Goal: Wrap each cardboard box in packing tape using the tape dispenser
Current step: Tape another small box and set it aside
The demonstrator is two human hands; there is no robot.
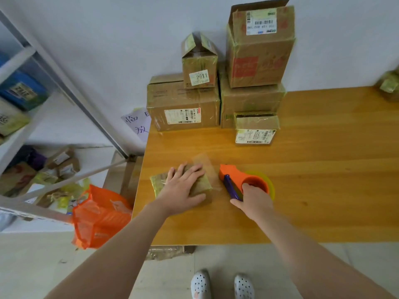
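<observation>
A small flat cardboard box [199, 186], covered in yellowish tape, lies on the wooden table [313, 169] near its left front. My left hand [183, 186] rests flat on top of it with fingers spread. To its right my right hand [253, 201] grips an orange tape dispenser [235, 175] with a purple blade guard and a yellowish tape roll. A strip of clear tape [207, 167] runs from the dispenser's nose across the table to the box.
Several taped cardboard boxes [183, 104] are stacked against the wall at the back of the table. Another small parcel [388, 85] sits at the far right edge. Left of the table are a metal shelf rack [64, 83] with parcels and an orange mesh bag [97, 214].
</observation>
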